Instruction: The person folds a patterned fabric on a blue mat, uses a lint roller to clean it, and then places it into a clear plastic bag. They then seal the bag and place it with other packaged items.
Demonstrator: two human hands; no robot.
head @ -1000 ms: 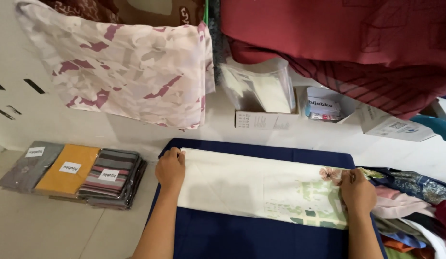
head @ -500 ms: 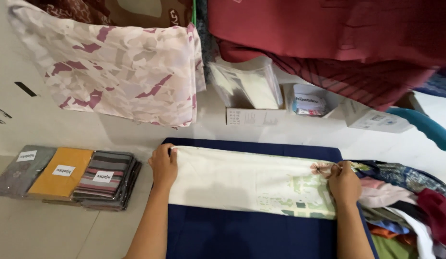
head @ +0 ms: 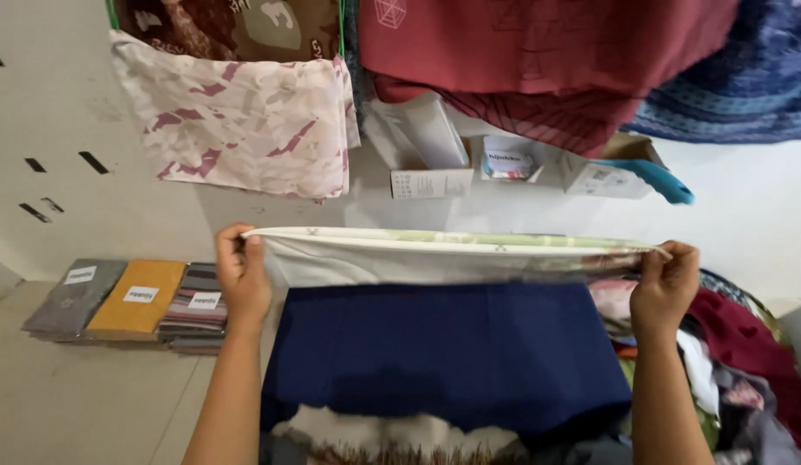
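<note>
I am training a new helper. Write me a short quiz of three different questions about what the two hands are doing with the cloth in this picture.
1. True or false: the left hand and the right hand each pinch one end of the folded cream cloth with green print.
2. What lies directly under the lifted cloth? A) dark blue fabric pad B) a wooden tray C) a metal sink
3. Fill in: the stack of folded grey, mustard and striped fabrics with white labels lies on the ______ side of the person.

Key: 1 true; 2 A; 3 left.
</note>
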